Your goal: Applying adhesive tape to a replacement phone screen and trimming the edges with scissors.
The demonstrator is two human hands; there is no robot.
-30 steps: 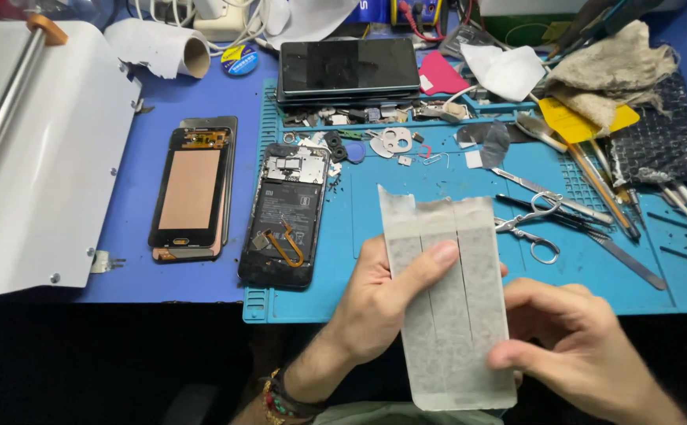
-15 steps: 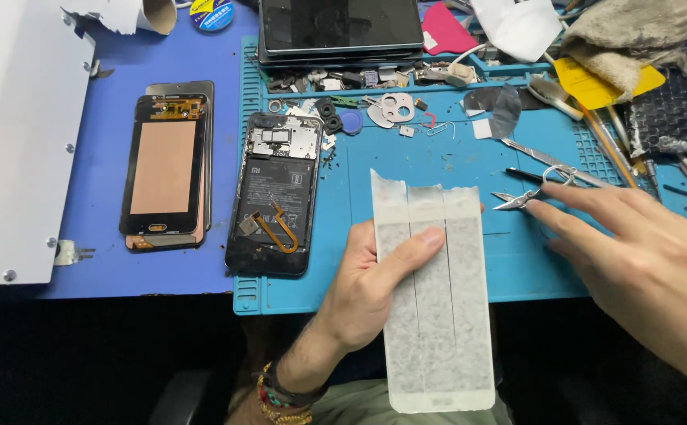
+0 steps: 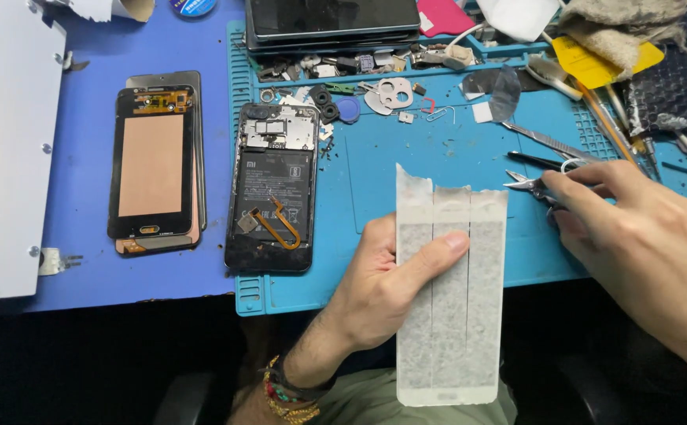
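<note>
- We are gripping the white glass panel upright in our left hand, thumb pressing across its taped face, probably to steady it.
- Our right hand is curling its fingers onto the small scissors, just beyond the fingertips; whether they are pinching yet, we cannot tell.
- Tweezers are lying beyond those fingertips, and an opened phone left of our left thumb; nothing is blocking the way.

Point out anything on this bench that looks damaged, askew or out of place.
The opened phone lies with its back off, an orange flex cable curling loose over the battery. Small screws and parts are scattered on the blue mat. The white panel in the left hand has ragged tape strips along its top edge.
</note>
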